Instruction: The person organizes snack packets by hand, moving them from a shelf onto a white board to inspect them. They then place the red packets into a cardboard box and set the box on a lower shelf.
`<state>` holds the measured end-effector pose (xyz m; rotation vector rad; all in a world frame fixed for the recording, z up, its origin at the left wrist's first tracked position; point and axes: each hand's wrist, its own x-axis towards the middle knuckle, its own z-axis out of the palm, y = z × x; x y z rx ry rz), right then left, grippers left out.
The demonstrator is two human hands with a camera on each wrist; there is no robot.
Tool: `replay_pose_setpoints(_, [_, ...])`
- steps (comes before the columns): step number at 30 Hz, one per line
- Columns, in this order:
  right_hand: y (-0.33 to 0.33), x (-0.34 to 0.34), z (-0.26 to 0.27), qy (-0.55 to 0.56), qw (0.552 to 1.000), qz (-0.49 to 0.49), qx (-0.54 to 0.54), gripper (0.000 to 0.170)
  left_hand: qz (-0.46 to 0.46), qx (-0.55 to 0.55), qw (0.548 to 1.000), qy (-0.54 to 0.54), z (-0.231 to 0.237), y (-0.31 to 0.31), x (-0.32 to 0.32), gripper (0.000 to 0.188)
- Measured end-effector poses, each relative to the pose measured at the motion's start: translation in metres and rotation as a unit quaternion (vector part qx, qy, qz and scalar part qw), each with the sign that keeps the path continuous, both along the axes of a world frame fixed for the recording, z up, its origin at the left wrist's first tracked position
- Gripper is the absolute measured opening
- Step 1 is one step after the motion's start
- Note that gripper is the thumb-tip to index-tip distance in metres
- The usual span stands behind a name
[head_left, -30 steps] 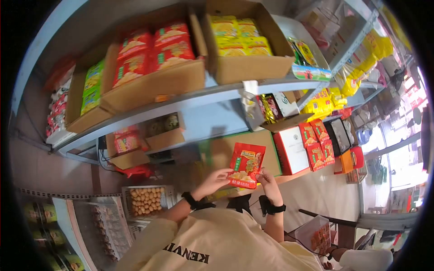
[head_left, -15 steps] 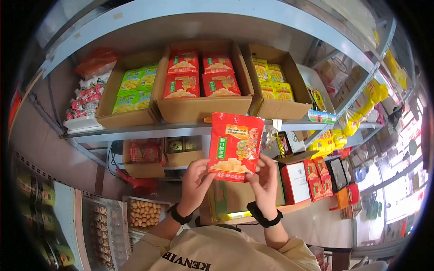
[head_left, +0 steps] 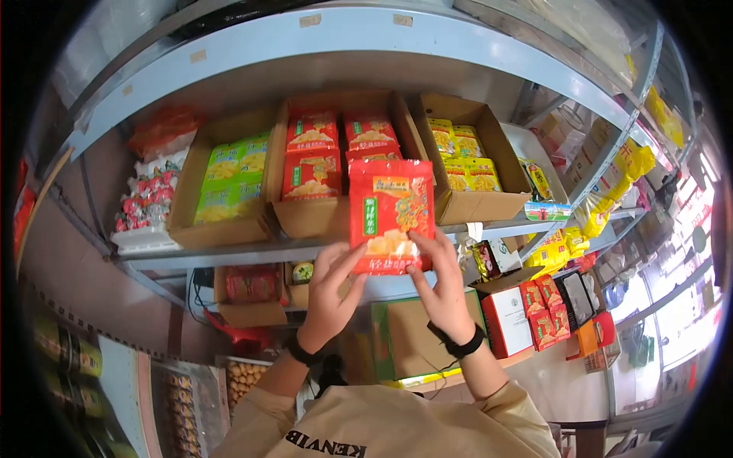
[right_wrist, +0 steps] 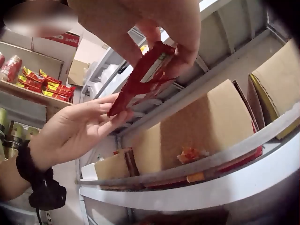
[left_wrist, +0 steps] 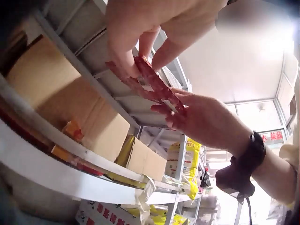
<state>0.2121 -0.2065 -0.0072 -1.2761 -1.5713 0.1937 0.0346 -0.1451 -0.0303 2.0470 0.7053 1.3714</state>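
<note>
A red packet point(head_left: 392, 206) stands upright in front of the shelf, its printed front facing the head camera. The left hand point(head_left: 333, 294) pinches its lower left corner between thumb and fingers. At the lower right, the right hand point(head_left: 443, 288) grips it, fingers on the front. Seen edge-on, the packet point(left_wrist: 161, 86) lies between both hands in the left wrist view, and the right wrist view shows its crimped edge point(right_wrist: 145, 77). Behind it, a cardboard box point(head_left: 317, 219) holds similar red packets point(head_left: 311, 174).
Boxes of green packets point(head_left: 229, 179) and yellow packets point(head_left: 466, 156) flank the red ones on the shelf point(head_left: 229, 252). A tray of wrapped items point(head_left: 149, 200) sits far left. Below are a large carton point(head_left: 424, 328), a white-and-red box point(head_left: 508, 320) and eggs point(head_left: 243, 378).
Both hands have raised the red packet from low near the body to in front of the middle box. The head view has shifted to face the shelf more squarely.
</note>
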Motion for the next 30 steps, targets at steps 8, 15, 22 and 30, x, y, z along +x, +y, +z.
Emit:
replay_pose_setpoints(8, [0.142, 0.044, 0.085, 0.164, 0.979, 0.079, -0.092, 0.033, -0.207, -0.115, 0.972, -0.002, 0.086, 0.156, 0.034, 0.04])
replay_pose_setpoints(15, [0.254, 0.086, 0.097, 0.078, 0.963, 0.094, -0.24, 0.022, -0.269, -0.483, 0.832, 0.036, 0.128, 0.263, 0.051, 0.017])
replay_pose_setpoints(22, [0.298, 0.057, 0.079, -0.363, 0.871, -0.049, -0.327, 0.028, -0.246, -0.516, 0.797, 0.196, 0.113, 0.298, 0.065, 0.082])
replay_pose_setpoints(30, [0.33, 0.072, 0.034, -0.373, 0.865, 0.03, -0.334, 0.037, -0.246, -0.492, 0.818, 0.168, 0.082, 0.318, 0.074, 0.07])
